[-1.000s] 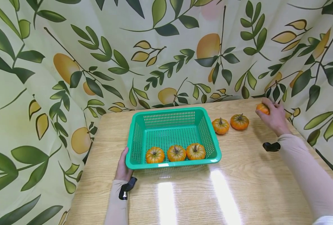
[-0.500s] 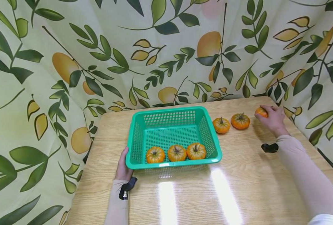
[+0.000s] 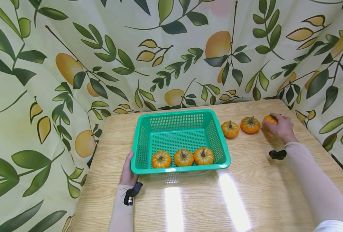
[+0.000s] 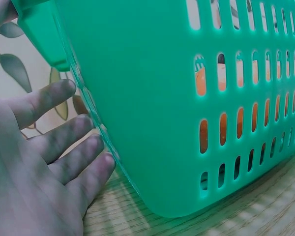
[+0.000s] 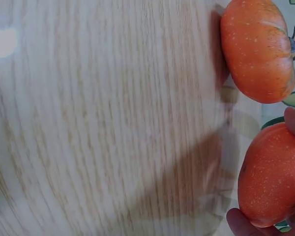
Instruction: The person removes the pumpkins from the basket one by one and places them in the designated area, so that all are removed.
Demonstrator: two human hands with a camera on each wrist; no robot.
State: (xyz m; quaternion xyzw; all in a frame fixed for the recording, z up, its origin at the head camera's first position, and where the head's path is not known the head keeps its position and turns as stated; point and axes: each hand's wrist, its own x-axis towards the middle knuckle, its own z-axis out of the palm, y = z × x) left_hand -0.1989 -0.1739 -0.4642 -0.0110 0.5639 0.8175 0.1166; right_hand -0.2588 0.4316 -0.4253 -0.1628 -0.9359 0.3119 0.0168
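At the table's far right, the right hand point(image 3: 280, 129) holds a small pumpkin point(image 3: 270, 119) tipped sideways.

Left hand point(image 3: 128, 170) low at near left, fingers point(image 4: 64, 162) straight, slightly spread, forearm in beige sleeve. Right arm stretches far right, right hand point(image 3: 280, 129) curled, fingertips pinching, wrist strap dark.

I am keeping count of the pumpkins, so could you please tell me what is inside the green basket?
Three small orange pumpkins sit in a row along the near wall of the green basket. The mesh floor behind them shows bare. Nothing more is visible inside.
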